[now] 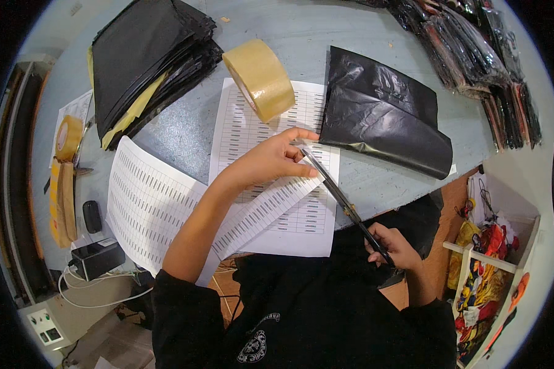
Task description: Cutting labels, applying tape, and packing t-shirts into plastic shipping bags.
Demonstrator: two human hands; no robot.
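Note:
My left hand point(283, 158) pinches the end of a printed paper strip point(252, 218), its index finger reaching toward a folded black plastic sheet point(385, 117). My right hand point(391, 246) grips the handles of long black scissors point(345, 200), whose blades lie at the strip's upper end beside my left fingers. Under the strip lies a white printed sheet point(301, 221) with rows of small labels. A second curved printed sheet point(148, 209) is left of my left forearm. A wide roll of yellowish tape point(268, 86) rests on the back of the central sheet.
On the grey table point(289, 37) are stacked black sheets point(141, 61), bagged items point(455, 55) at the back right, a smaller tape roll point(68, 138), a black adapter point(98, 258) with cables. A wooden bin point(486, 264) of colourful material stands below the right edge.

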